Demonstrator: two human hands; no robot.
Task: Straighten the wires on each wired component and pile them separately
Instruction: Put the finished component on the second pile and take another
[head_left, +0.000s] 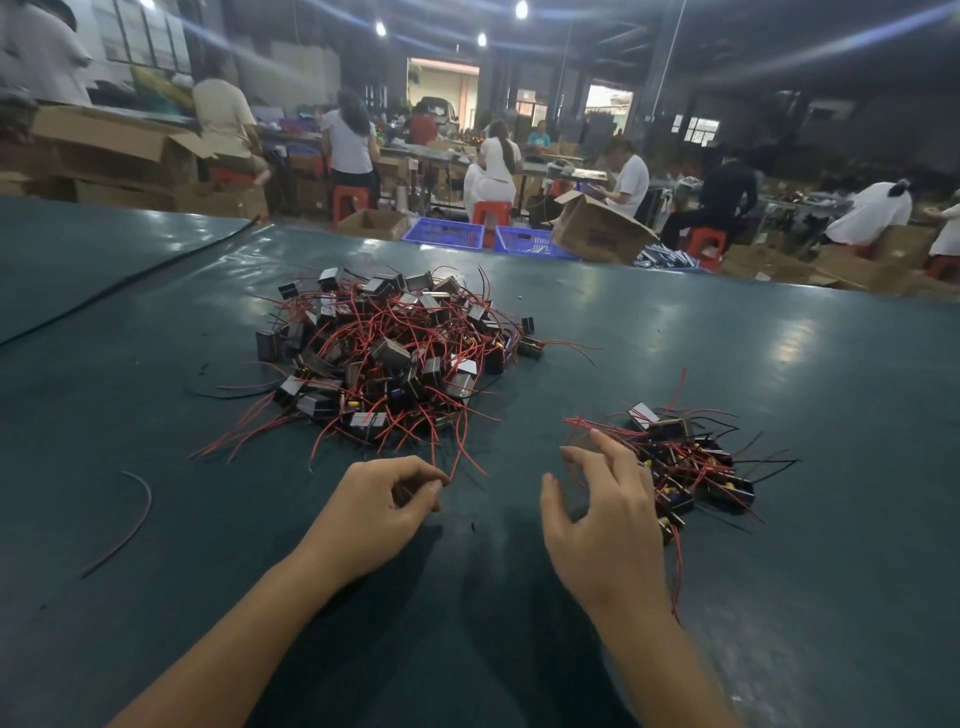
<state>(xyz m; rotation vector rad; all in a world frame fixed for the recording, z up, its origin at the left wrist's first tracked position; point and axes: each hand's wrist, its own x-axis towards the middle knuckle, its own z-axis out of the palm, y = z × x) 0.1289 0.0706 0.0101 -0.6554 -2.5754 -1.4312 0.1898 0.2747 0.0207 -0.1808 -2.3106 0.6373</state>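
— While the left grip (384, 514) curls thumb to forefinger, is it pinching that red wire (460, 452)?
— Cannot tell; the wire's tip lies just beside its fingertips (435, 486) and runs away from them, up into the big pile (395, 343) ahead.
— And the right grip (602, 519)?
— Released, fingers (607, 444) spread, over the small pile's (691, 467) near-left edge on the counter (779, 364). Left is nearer the tangle, so likely it pulls.

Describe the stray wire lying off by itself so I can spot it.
Start at the green table and the large pile. Look nearer and left of the left hand: the stray wire lies alone, a curved dark strand with no component attached.
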